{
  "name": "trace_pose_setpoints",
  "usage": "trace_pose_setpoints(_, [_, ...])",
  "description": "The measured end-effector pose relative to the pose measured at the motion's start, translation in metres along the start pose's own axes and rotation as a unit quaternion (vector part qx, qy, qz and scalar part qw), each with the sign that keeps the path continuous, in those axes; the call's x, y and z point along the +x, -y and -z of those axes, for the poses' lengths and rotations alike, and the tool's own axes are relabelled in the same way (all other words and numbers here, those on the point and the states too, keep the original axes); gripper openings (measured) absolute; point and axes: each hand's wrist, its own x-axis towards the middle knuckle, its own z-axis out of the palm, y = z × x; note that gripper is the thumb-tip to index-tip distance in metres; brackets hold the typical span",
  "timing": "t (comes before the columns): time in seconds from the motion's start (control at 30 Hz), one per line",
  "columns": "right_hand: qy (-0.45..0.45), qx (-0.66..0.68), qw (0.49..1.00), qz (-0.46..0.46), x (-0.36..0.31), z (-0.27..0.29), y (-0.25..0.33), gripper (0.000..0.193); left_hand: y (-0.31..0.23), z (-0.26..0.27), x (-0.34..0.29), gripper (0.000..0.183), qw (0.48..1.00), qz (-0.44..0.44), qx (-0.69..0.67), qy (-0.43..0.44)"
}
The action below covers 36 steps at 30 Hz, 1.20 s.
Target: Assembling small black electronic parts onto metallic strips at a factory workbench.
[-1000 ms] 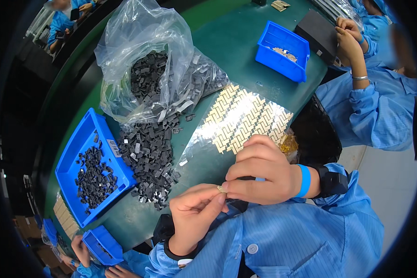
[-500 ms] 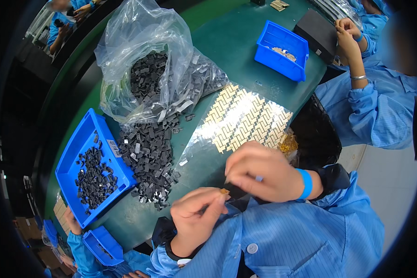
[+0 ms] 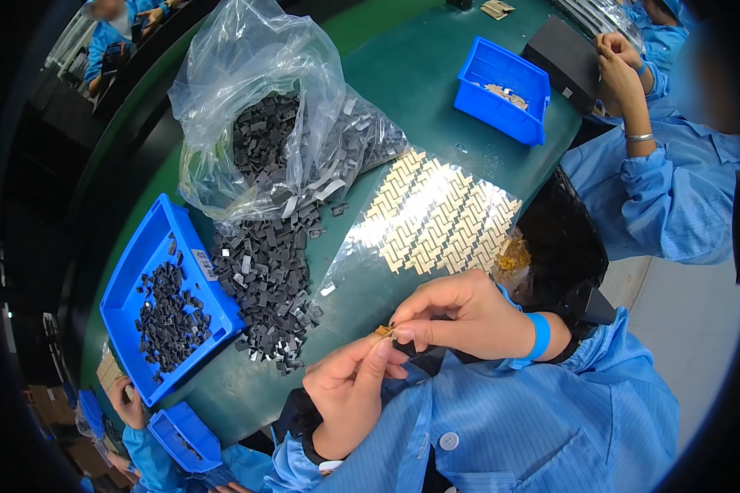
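My left hand (image 3: 347, 390) pinches a small amber-coloured piece (image 3: 383, 331) between thumb and forefinger, just above the table's near edge. My right hand (image 3: 459, 319), with a blue band at its wrist, meets it there. Its thumb and forefinger are closed at the piece's edge; what lies between them is too small to make out. Beyond my hands lies a clear sheet (image 3: 347, 264) bearing zigzag rows of small pale tan pieces (image 3: 436, 218). A clear bag of amber-coloured bits (image 3: 514, 256) sits beside the sheet, past my right hand.
Loose black rectangular pieces (image 3: 267, 275) spill from a large clear bag (image 3: 255, 49). A blue bin (image 3: 123, 316) of black pieces stands left, a smaller blue bin (image 3: 205, 444) nearer. At the far right are another blue bin (image 3: 489, 70), a black box (image 3: 563, 57) and a co-worker's hands (image 3: 621, 62).
My right hand has come left and down, so its fingertips now meet the amber-coloured piece in my left hand. At the lower left, a co-worker's hand has shifted slightly.
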Motion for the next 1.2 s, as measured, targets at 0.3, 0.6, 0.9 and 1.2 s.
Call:
trace_pose_setpoints(0.3, [0.046,-0.181,0.981,0.057,0.001,0.003,0.002,0.011,-0.001,0.001,0.001,0.015,0.999,0.014,-0.03,-0.017])
trace_pose_setpoints(0.6, [0.07,-0.004,0.996,-0.058,0.005,-0.003,-0.006,0.014,0.011,0.005,0.004,0.01,0.99,-0.119,0.016,-0.078])
trace_pose_setpoints(0.9, [0.03,0.051,0.997,-0.044,0.005,-0.007,-0.004,0.015,0.017,0.002,0.005,0.012,0.982,0.001,-0.185,-0.028])
trace_pose_setpoints(1.2, [0.008,0.018,0.999,-0.035,-0.006,0.004,-0.005,0.012,0.019,0.0,0.006,0.017,0.962,0.055,-0.268,-0.01])
